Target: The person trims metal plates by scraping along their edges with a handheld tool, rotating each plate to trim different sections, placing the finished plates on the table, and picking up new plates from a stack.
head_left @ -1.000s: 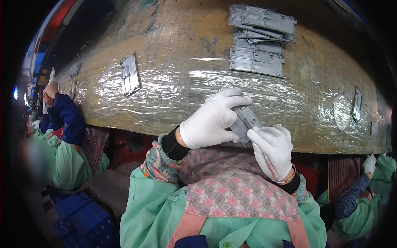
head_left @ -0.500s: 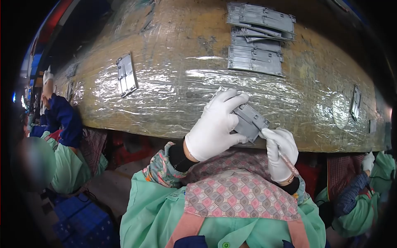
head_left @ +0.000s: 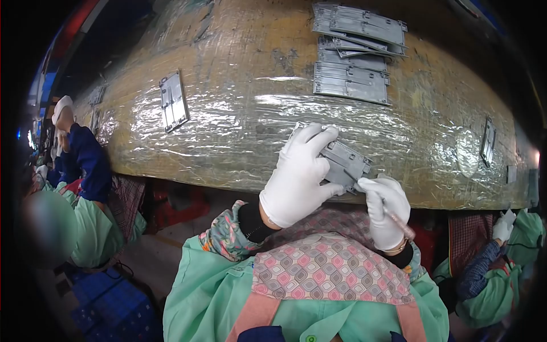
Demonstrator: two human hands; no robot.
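A thin grey panel (head_left: pixel 348 162) is tilted near the table's front edge. My left hand (head_left: pixel 301 174), in a white glove, grips it from the left, with fingers over its far side and thumb at the near edge. My right hand (head_left: pixel 387 208), also gloved, is closed around a slim pen-like tool (head_left: pixel 397 221). The tool's tip is hidden by my fingers, which are at the panel's right end. Beyond my hands lies a stack of similar grey panels (head_left: pixel 352 84). Another single panel (head_left: pixel 173 101) rests to the left.
Shiny film covers the table (head_left: pixel 228 148). A further panel (head_left: pixel 488 142) lies at the far right. Co-workers in green clothing sit at both sides, a blue sleeve (head_left: pixel 89 162) at left and a gloved hand (head_left: pixel 503 226) at right. A blue box (head_left: pixel 114 302) stands lower left.
The panel in my left hand has shifted and turned slightly. My right hand stays beside it, its tool tilted a little differently. Both co-workers' hands have moved.
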